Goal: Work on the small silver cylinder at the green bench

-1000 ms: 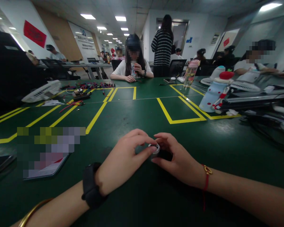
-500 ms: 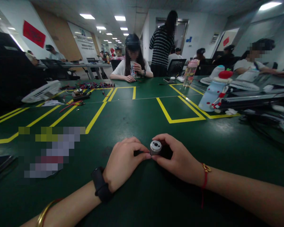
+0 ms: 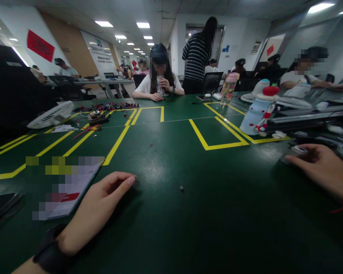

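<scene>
Left hand lies low on the table, palm down, fingers loosely stretched, nothing in it; black wristband on that arm. Just to its left, a flat card or screen, partly blurred. Small dark ring-shaped piece lies loose on the bare green surface, between the two hands, touched by neither and nearer the left fingertips. Right hand is out at the far right, fingers extended over a small round pale-topped part; contact looks likely, but whether it has a grip on it I cannot tell. Judgement: a between-grips moment, parts set apart, both hands spread wide. Lifting the ring-shaped piece would call for a fine fingertip pinch, as it is tiny and sits flat. Farther out: yellow tape outlines, a blue spotted bottle, a white fan, a scatter of coloured wires, and a seated person across the table.
</scene>
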Tool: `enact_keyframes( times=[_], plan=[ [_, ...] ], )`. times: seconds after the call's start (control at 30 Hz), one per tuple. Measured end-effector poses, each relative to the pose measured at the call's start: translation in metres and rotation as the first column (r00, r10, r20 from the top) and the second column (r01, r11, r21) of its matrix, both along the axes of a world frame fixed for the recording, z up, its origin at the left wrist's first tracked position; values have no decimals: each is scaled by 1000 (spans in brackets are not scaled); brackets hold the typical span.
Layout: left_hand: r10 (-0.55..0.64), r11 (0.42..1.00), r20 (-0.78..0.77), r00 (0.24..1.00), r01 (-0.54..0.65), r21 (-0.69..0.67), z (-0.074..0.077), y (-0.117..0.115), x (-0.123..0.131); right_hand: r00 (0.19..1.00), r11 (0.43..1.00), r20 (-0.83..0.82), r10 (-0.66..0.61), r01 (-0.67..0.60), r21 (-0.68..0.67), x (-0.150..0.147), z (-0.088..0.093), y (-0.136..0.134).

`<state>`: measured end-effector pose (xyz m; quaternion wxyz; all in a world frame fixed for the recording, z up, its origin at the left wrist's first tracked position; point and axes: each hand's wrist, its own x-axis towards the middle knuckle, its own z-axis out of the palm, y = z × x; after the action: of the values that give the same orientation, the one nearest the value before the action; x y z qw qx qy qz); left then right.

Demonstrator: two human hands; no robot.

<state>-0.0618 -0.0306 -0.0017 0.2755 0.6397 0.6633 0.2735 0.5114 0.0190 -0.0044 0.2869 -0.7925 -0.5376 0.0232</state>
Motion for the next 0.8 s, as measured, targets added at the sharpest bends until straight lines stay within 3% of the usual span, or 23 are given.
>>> enact_keyframes(
  times=[0.07,0.13,0.2,0.23,0.3,0.37,0.43,0.5,0.57,0.63,0.73,0.8],
  plan=[
    [6,1000,2,1000,-6,17,-1,1,3,996,999,83,-24,20,48,7,-2,-3],
    [-16,1000,-2,1000,16,25,0,1,7,967,981,252,-41,-9,194,-12,1,-7],
    [-41,999,-6,999,42,34,1,0,9,912,937,408,47,-182,299,-52,7,-12],
    [-46,998,-7,999,46,39,2,-1,10,880,903,440,180,-325,281,-78,10,-15],
    [-45,998,-3,999,45,45,3,-2,11,759,773,358,544,-619,138,-136,13,-20],
    [-45,998,-1,999,45,44,3,-2,11,597,606,160,786,-796,-8,-192,11,-24],
    [-66,997,-10,998,66,45,3,-2,11,506,505,6,863,-860,-81,-238,7,-25],
    [-95,994,-27,995,97,55,2,-2,11,482,475,-52,875,-874,-107,-267,4,-24],
    [-110,991,-39,993,113,66,2,-1,11,486,478,-68,872,-872,-101,-273,7,-21],
    [-113,991,-43,993,115,69,2,-1,11,521,519,-50,852,-853,-57,-257,17,-16],
    [-119,990,-39,992,121,68,1,-1,11,708,706,88,701,-706,61,-198,38,-7],
    [-130,989,-32,991,132,67,1,-1,11,837,845,278,472,-519,129,-143,49,-1]
  ],
)
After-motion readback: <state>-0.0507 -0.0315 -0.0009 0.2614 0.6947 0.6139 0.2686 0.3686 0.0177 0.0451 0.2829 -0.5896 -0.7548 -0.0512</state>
